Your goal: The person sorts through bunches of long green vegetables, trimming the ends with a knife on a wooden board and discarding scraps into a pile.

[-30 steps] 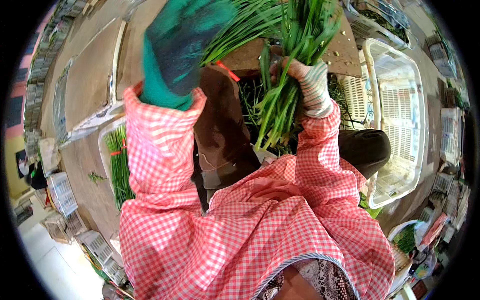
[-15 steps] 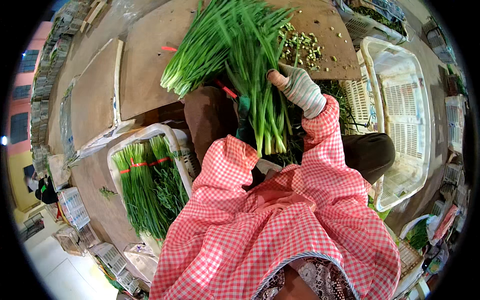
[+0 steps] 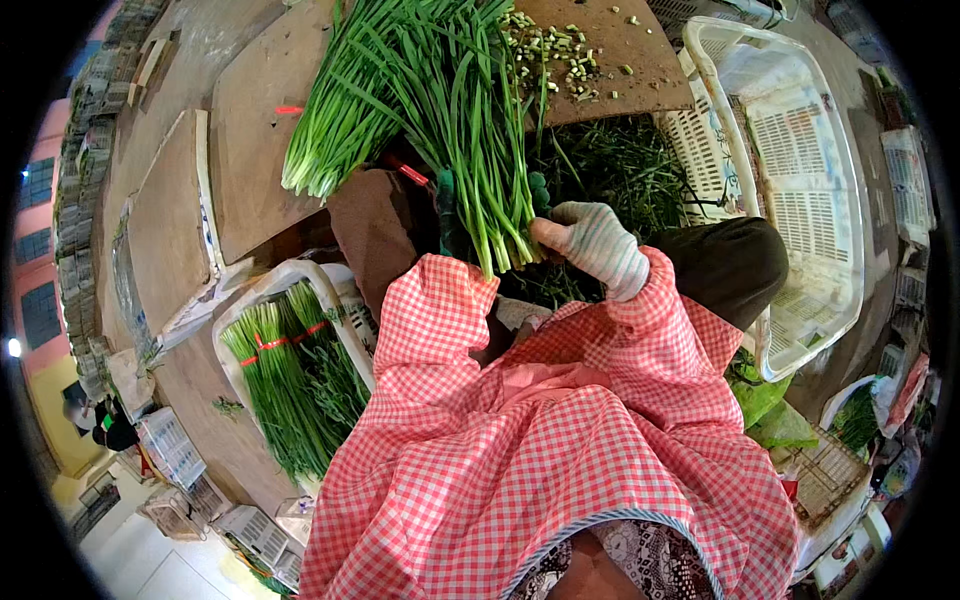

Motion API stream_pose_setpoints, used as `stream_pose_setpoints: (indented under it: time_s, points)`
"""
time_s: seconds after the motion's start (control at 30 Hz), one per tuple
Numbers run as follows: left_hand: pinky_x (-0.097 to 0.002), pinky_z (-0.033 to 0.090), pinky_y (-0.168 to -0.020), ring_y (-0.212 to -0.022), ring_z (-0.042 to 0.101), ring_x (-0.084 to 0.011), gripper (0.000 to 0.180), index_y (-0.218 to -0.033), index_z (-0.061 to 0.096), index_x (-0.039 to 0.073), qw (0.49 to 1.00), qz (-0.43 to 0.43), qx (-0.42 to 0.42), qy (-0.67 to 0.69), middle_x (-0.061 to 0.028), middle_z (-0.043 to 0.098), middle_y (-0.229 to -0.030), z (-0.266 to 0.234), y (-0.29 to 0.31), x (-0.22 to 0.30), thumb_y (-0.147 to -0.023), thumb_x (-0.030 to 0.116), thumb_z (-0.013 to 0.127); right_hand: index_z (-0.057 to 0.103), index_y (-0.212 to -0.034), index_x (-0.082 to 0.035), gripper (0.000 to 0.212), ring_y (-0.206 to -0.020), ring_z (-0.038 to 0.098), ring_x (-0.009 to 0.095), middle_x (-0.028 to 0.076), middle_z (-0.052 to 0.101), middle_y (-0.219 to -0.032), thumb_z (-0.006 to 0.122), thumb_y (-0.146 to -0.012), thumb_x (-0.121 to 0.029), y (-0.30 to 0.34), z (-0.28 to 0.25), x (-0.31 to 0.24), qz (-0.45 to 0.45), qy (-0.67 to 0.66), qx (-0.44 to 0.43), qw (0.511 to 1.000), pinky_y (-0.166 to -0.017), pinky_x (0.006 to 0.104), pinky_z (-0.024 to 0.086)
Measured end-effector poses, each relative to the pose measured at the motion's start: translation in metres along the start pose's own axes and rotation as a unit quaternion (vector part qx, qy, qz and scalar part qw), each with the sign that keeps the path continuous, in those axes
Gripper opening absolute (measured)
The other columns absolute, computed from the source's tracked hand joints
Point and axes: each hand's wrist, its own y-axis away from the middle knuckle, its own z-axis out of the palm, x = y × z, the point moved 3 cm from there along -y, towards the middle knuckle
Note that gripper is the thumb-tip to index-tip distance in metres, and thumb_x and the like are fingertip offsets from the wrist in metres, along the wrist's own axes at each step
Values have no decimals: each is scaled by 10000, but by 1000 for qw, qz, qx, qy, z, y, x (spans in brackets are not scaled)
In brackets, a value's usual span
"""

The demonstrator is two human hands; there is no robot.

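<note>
Chives (image 3: 470,130) in my gloved right hand (image 3: 597,245) look loosely pinched at the cut ends; I judge stalks could slip, and my left hand's grip is hidden.

Chive bunch (image 3: 470,130) on board (image 3: 300,150), crate (image 3: 800,180) right.

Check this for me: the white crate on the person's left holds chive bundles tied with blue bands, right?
Not quite. In the head view the chive bundles in the white crate on the person's left are tied with red bands, not blue. The rest is right.
</note>
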Motion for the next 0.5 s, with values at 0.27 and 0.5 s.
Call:
stream_pose_setpoints:
  time_s: [0.27, 0.5]
  points:
    - [-584, 334, -1001, -1200, 397, -462, 889, -1357, 319, 3, 1000, 16, -4, -5, -302, 419, -1287, 8, 0, -4, -789, 678, 432, 655, -837, 34, 301, -531, 542, 86, 30, 613, -635, 650, -799, -265, 0, 4, 4, 111, -209, 2, 972, -486, 232, 434]
    - [-530, 315, -1040, -1159, 475, -393, 826, -1325, 371, -7, 996, 69, 62, -17, -252, 475, -1261, 8, -5, -2, -812, 637, 441, 663, -824, 14, 329, -592, 537, 93, 33, 596, -625, 684, -758, -308, 21, -7, -7, 119, -86, -7, 989, -547, 272, 445]
